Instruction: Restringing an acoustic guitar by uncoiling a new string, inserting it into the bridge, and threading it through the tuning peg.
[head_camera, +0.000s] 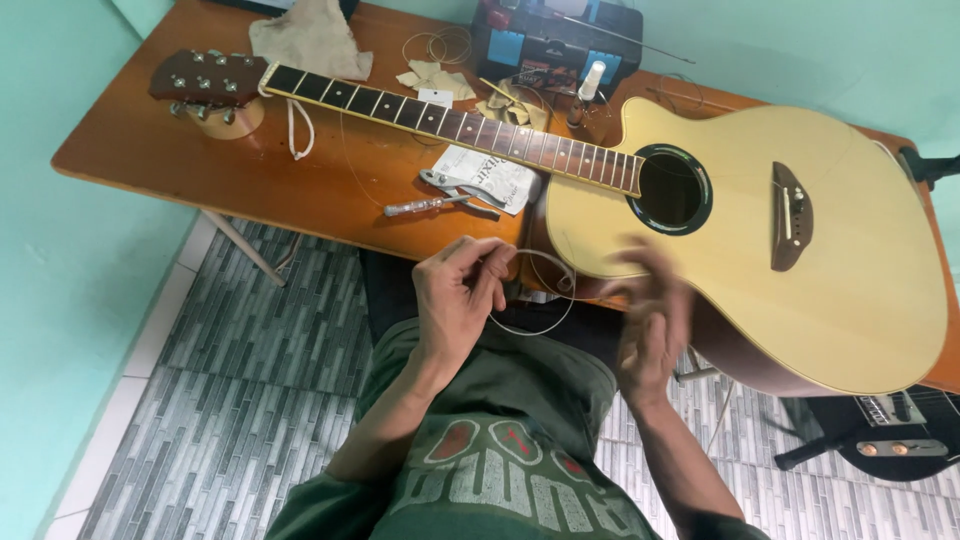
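looping from the pinching left hand (458, 300), guitar string (545, 325) toward blurred right hand (652, 325), grip unclear

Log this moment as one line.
left hand: pinches coiled guitar string | right hand: blurred, beside coil | acoustic guitar: flat on wooden table

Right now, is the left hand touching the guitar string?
Touching. The head view shows the left hand pinching the coiled guitar string between its fingertips, with the loop hanging out to the right.

The right hand (652, 318) is motion-blurred, its grip impossible to tell.
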